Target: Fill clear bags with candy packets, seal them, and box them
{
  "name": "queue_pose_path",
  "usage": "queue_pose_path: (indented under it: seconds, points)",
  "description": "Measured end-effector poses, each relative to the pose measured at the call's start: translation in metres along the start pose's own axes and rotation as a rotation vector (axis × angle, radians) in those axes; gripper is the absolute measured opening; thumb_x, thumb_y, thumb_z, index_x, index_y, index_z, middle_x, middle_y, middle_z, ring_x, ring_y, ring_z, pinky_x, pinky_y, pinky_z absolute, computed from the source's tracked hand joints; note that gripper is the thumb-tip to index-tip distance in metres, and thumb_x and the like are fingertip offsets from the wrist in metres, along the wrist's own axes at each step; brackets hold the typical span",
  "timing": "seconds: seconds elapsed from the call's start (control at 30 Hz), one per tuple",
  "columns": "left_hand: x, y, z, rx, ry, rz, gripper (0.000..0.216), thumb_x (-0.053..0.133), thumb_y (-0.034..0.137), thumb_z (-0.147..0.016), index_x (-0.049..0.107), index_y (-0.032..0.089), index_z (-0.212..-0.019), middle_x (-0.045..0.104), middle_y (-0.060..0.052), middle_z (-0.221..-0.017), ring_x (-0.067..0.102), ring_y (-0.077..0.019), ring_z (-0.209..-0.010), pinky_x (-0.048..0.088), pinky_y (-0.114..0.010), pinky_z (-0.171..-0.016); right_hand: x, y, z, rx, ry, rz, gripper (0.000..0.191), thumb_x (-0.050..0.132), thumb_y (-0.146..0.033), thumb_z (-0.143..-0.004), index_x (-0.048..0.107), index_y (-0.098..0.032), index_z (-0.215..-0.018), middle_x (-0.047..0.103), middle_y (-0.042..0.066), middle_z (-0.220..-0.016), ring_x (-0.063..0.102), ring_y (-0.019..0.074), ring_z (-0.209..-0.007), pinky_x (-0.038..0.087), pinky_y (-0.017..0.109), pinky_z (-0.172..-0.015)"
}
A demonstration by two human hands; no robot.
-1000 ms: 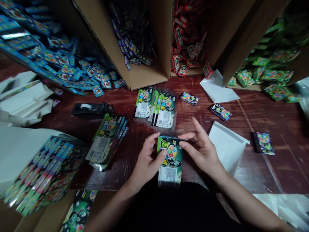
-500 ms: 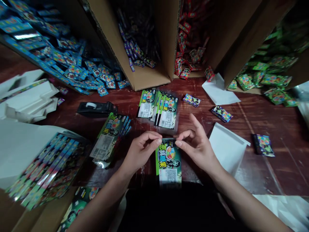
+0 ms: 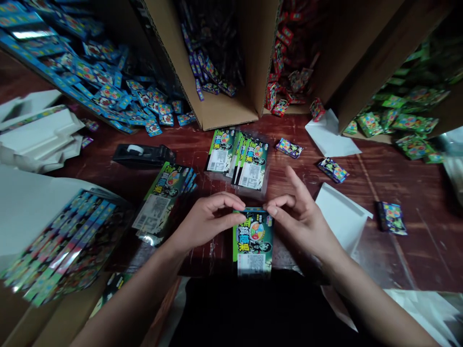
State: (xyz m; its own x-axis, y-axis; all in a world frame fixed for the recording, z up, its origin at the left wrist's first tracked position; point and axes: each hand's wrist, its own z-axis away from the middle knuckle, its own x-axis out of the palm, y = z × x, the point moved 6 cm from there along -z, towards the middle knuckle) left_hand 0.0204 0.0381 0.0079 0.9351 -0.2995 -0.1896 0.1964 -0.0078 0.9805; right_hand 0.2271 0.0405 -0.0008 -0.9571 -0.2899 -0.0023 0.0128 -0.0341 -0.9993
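A green-and-black printed candy package [image 3: 253, 243] lies in front of my body, with a white label on its lower part and a narrow blue edge along its top. My left hand [image 3: 210, 219] pinches the top left corner between thumb and fingers. At the top right corner, my right hand [image 3: 302, 224] closes its thumb against a bent finger while the index finger points away. Beyond the hands lie several overlapping packages [image 3: 251, 164] of the same print. Left of my left hand is a stack of similar packages [image 3: 157, 205], with blue edges showing.
Cardboard boxes hold blue packets [image 3: 108, 91], purple packets [image 3: 208, 72], red packets [image 3: 280, 96] and green packets [image 3: 412, 120]. A black tape dispenser [image 3: 144, 155] stands left. White folded card [image 3: 340, 217] and a dark candy packet [image 3: 391, 218] lie right. Striped packages [image 3: 65, 246] are stacked lower left.
The blue edge at the top of the package now shows more clearly between my hands. Both hands stay at its top corners; the view has shifted slightly.
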Motion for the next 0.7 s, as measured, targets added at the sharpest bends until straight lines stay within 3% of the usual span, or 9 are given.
queue_pose_path:
  seconds: [0.07,0.1,0.2,0.3,0.4,0.57,0.7]
  points:
    - [0.001,-0.005,0.001,0.019,0.024,0.012,0.011,0.077,0.028,-0.084,0.073,0.021,-0.091,0.073,-0.005,-0.103,0.069,-0.0186,-0.095,0.057,-0.036,-0.091,-0.006,-0.006,0.002,-0.024,-0.06,0.038,0.084,0.066,-0.032,-0.095,0.014,-0.035,-0.161,0.071,0.001,-0.101,0.068,0.0179,-0.097,0.057,0.037,-0.091]
    - [0.002,-0.006,0.001,0.023,0.038,0.011,0.01,0.077,0.028,-0.084,0.072,0.021,-0.09,0.073,-0.005,-0.102,0.069,-0.0186,-0.095,0.057,-0.036,-0.091,-0.01,-0.012,0.001,-0.045,-0.075,0.075,0.075,0.066,-0.032,-0.095,0.025,-0.035,-0.158,0.07,0.002,-0.106,0.067,0.0186,-0.102,0.056,0.038,-0.094]
    - [0.005,-0.008,-0.001,0.031,0.058,-0.006,0.009,0.075,0.028,-0.085,0.072,0.02,-0.088,0.073,-0.005,-0.1,0.069,-0.018,-0.093,0.058,-0.035,-0.09,-0.017,-0.037,-0.01,-0.144,-0.144,0.291,0.032,0.069,-0.033,-0.093,0.062,-0.028,-0.124,0.066,0.005,-0.112,0.063,0.0205,-0.108,0.051,0.039,-0.1]
    - [0.007,-0.005,-0.003,0.039,0.057,-0.014,0.007,0.075,0.026,-0.085,0.072,0.02,-0.087,0.074,-0.005,-0.099,0.07,-0.0171,-0.092,0.057,-0.033,-0.088,-0.006,-0.051,-0.023,-0.18,-0.341,0.448,0.01,0.07,-0.03,-0.092,0.067,-0.023,-0.097,0.067,0.004,-0.104,0.064,0.0189,-0.099,0.051,0.036,-0.094]
    - [0.008,-0.002,-0.004,0.037,0.061,-0.016,0.006,0.075,0.025,-0.085,0.073,0.02,-0.088,0.074,-0.004,-0.098,0.07,-0.017,-0.091,0.057,-0.032,-0.087,0.007,-0.047,-0.031,-0.168,-0.418,0.498,0.008,0.071,-0.024,-0.089,0.065,-0.022,-0.094,0.068,0.002,-0.102,0.064,0.0172,-0.093,0.052,0.034,-0.086]
    - [0.008,-0.004,-0.002,0.013,0.071,-0.011,0.007,0.074,0.026,-0.085,0.073,0.02,-0.087,0.075,-0.005,-0.098,0.071,-0.0188,-0.091,0.058,-0.035,-0.086,0.016,-0.029,-0.035,-0.159,-0.379,0.611,0.014,0.069,-0.02,-0.086,0.062,-0.023,-0.098,0.066,0.002,-0.102,0.065,0.0185,-0.093,0.053,0.034,-0.082]
    - [0.006,-0.007,-0.003,0.002,0.07,-0.013,0.007,0.074,0.027,-0.085,0.074,0.021,-0.087,0.075,-0.005,-0.098,0.071,-0.0189,-0.091,0.058,-0.035,-0.085,0.012,-0.038,-0.034,-0.225,-0.304,0.711,0.033,0.073,-0.026,-0.087,0.056,-0.023,-0.115,0.062,0.007,-0.114,0.063,0.0227,-0.104,0.054,0.038,-0.087]
